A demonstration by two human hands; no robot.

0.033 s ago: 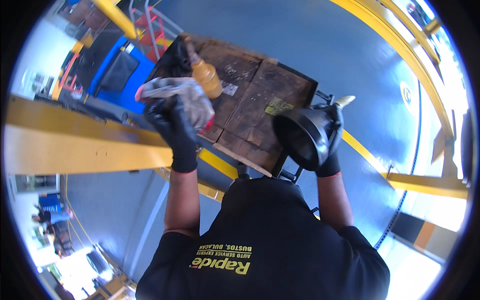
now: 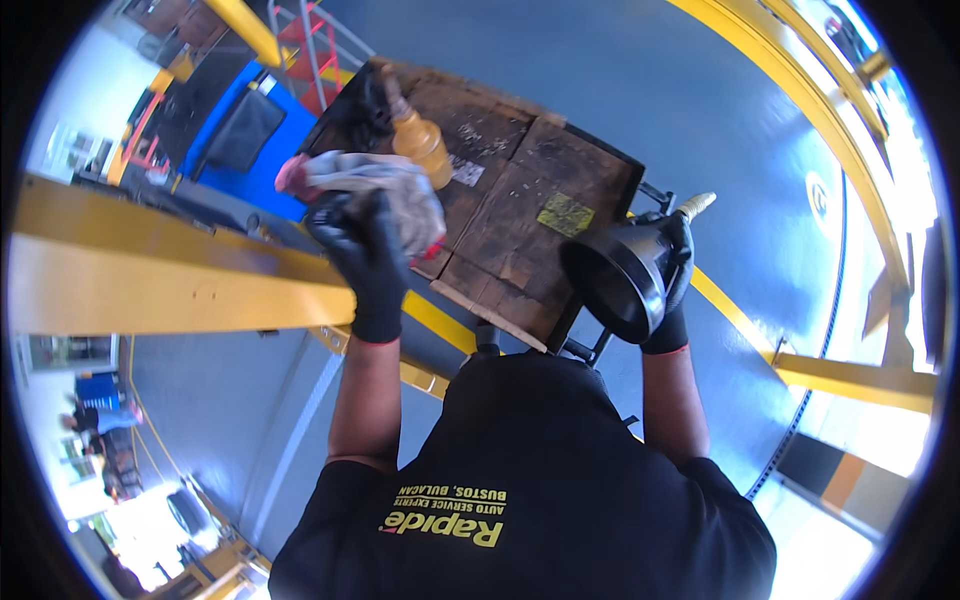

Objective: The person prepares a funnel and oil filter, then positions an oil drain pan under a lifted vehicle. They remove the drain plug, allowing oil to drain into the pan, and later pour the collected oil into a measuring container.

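Note:
My left hand (image 2: 362,250), in a black glove, is closed round a crumpled grey rag (image 2: 385,190) with red and pink at its edges. The rag hangs over the near left part of a worn brown cart top (image 2: 500,225). In my gloved right hand (image 2: 676,255) is a large black funnel (image 2: 612,280), tilted so its wide mouth faces toward me and to the left. A pale, ribbed tip (image 2: 697,205) points away beyond that hand. Just past the rag, an amber bottle (image 2: 422,150) with a long dark spout lies or leans on the cart; I cannot tell which.
A yellow-green label (image 2: 565,214) and a white one (image 2: 466,170) are on the cart top. A thick yellow beam (image 2: 180,285) runs in from the left. Behind it stands a blue bin or cabinet (image 2: 245,130), near a red step ladder (image 2: 308,55). Yellow frame parts (image 2: 850,380) border the right.
Both hands, with the rag and the funnel, appear slightly farther right in the picture. The cart and bottle have shifted a little the same way. Both grips are unchanged.

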